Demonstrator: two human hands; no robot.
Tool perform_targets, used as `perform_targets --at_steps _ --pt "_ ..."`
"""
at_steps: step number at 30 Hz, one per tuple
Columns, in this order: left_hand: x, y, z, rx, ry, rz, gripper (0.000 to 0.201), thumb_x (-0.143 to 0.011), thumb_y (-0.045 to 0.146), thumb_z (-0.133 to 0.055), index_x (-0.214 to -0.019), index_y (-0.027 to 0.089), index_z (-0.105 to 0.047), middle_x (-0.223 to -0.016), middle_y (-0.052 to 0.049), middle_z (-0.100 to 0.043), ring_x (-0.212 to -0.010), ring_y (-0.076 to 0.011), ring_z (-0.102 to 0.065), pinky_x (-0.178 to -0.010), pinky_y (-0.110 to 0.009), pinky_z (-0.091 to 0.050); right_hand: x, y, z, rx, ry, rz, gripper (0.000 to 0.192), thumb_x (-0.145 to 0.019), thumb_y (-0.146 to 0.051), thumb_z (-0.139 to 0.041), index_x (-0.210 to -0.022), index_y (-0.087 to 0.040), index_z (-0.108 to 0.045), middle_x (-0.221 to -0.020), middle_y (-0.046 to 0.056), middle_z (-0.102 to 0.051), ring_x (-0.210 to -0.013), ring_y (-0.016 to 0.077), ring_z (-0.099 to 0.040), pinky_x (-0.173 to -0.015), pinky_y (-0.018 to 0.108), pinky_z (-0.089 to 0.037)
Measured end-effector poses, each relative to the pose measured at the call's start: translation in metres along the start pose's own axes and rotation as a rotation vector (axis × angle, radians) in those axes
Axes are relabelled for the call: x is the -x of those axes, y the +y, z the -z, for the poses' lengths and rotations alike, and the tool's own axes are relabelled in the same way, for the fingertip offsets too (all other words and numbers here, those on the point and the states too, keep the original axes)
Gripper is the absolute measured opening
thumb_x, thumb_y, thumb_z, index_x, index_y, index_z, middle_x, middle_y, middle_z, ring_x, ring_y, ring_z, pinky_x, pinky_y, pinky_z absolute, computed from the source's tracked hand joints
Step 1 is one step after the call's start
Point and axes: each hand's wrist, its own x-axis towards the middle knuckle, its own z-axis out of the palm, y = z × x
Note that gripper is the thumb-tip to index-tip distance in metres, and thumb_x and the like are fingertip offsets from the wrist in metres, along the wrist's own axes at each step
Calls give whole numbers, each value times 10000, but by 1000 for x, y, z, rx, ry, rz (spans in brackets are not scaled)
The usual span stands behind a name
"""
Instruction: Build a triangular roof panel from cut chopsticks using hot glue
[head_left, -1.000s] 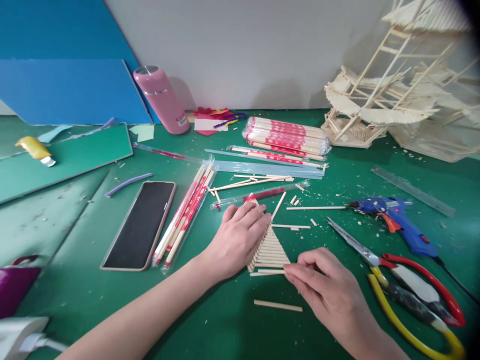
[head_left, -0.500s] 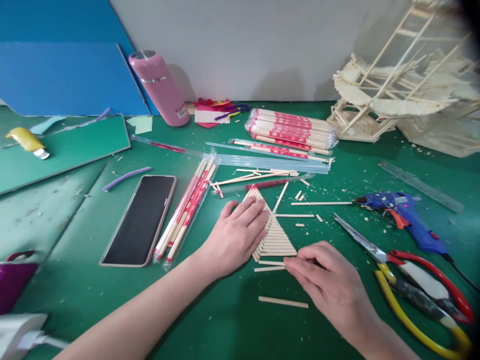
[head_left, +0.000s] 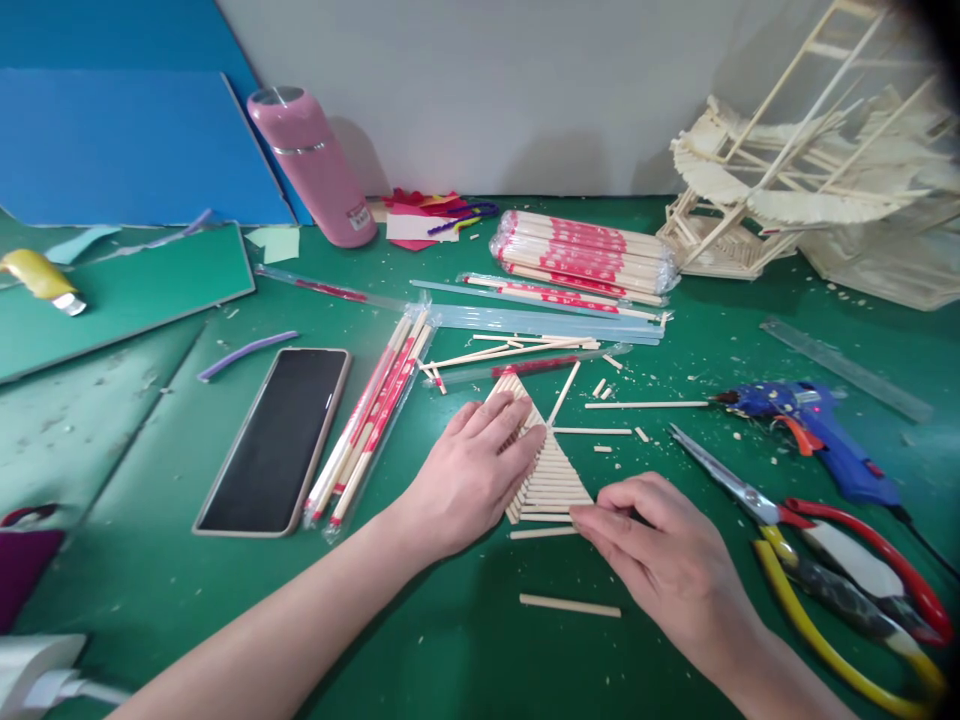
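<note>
Here we look down at a green desk (head_left: 187,590) scattered with craft supplies. Our left hand (head_left: 471,472) lies flat, fingers spread and open, pressing on the left half of a triangular panel of wooden sticks (head_left: 553,478) laid side by side near the middle of the desk. Our right hand (head_left: 664,560) rests just right of the panel's base, its fingertips (head_left: 583,519) pinched loosely at the lowest stick; we cannot tell whether it truly grips it. A loose stick (head_left: 543,532) lies just under the panel, and another short stick (head_left: 570,605) lies nearer us, apart from both hands.

To the left sits a dark smartphone (head_left: 276,438), with a pack of wrapped chopsticks (head_left: 372,415) beside it. Behind the panel lie more wrapped chopsticks in a bundle (head_left: 581,255). A pink bottle (head_left: 310,165) leans near the wall, next to blue boards (head_left: 127,150). To the right we see a blue glue gun (head_left: 814,430), red-handled scissors (head_left: 825,520) and yellow-handled pliers (head_left: 840,625). A stick-built model (head_left: 795,190) stands at the far right.
</note>
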Motion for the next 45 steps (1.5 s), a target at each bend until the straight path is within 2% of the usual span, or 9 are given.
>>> perform_targets --at_steps 5,9,12,18,25,33,45 --pt "2 -2 9 71 -90 15 384 -902 334 -378 -1243 168 -440 -1371 -127 -362 -1284 -280 -255 -970 -488 -319 -3 -2 0 -11 28 -28 137 -808 -108 -545 -825 -210 -635 -728 19 -569 -670 130 -482 -572 260 -383" --pt "4 -5 13 115 -159 4 633 -800 524 -487 -1307 166 -363 -1428 -145 -255 -1317 -308 -176 -996 -528 -281 -4 -4 1 -16 35 -32 126 -819 -124 -543 -822 -202 -642 -738 21 -573 -687 129 -482 -589 261 -392" --pt "6 -4 13 117 -175 -6 709 -748 496 -562 -1326 157 -330 -1444 -156 -209 -1331 -307 -125 -1018 -528 -243 -4 -4 1 -19 35 -32 128 -825 -129 -540 -846 -203 -644 -755 22 -578 -699 127 -486 -601 259 -400" --pt "8 0 11 98 -193 -5 655 -740 366 -571 -1317 161 -339 -1450 -186 -160 -1336 -339 -69 -1007 -568 -204 -3 -4 -1 -13 40 -40 117 -817 -129 -552 -842 -199 -642 -752 23 -572 -704 129 -485 -607 263 -401" --pt "8 2 10 94 -206 -6 626 -769 337 -546 -1328 165 -321 -1456 -192 -127 -1337 -346 -33 -1007 -572 -190 -2 -5 -5 -23 53 -68 152 -823 -126 -532 -867 -209 -651 -754 19 -567 -698 126 -501 -596 255 -420" --pt "8 1 9 80 -202 -11 622 -765 334 -546 -1322 165 -329 -1456 -195 -119 -1338 -339 -23 -1011 -562 -184 3 1 -2 -54 60 -101 177 -804 -129 -548 -949 -200 -622 -813 33 -557 -743 134 -550 -651 259 -464" --pt "8 1 9 100 -185 -15 631 -745 322 -571 -1311 163 -341 -1453 -194 -141 -1333 -353 -55 -1004 -571 -193 0 -3 -2 -67 58 -135 104 -794 -137 -561 -849 -206 -617 -778 23 -537 -711 135 -527 -621 275 -435"
